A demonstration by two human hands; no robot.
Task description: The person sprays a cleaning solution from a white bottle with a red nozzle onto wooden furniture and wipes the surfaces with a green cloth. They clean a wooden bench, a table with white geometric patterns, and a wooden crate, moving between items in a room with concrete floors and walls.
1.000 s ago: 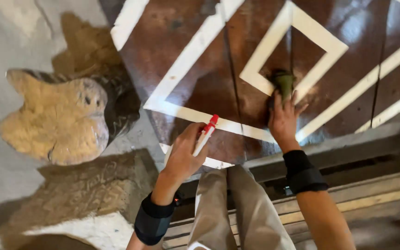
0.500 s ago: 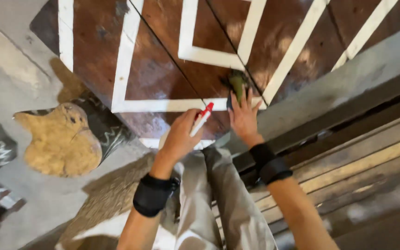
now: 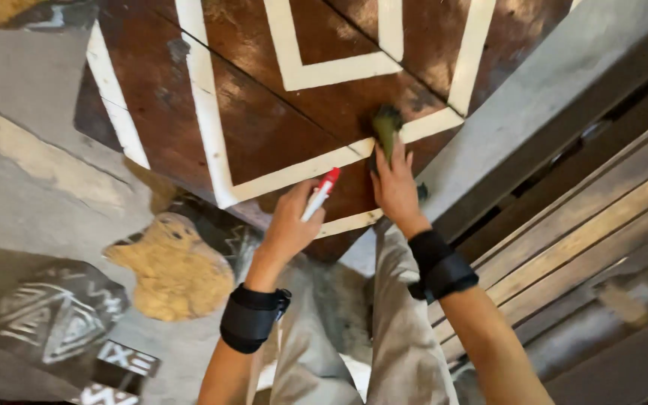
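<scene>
1. Spray bottle [image 3: 318, 198]: only the red nozzle and a strip of white neck show; the body is hidden inside the left hand [image 3: 288, 226].
2. Green cloth [image 3: 385, 129]: lower part is covered by the right hand's fingers [image 3: 393, 166]; the wad's shape is hard to make out.
3. Brown panel [image 3: 264, 127] with white stripes is cut off at the top edge.
4. Left hand is curled tight around the bottle, nozzle up, over the panel's lower edge.
5. Right hand [image 3: 397, 191] lies flat with fingers spread, pressing the cloth onto the panel where two white stripes meet.
6. Hands are near each other; bottle just left of the cloth, not touching.
</scene>
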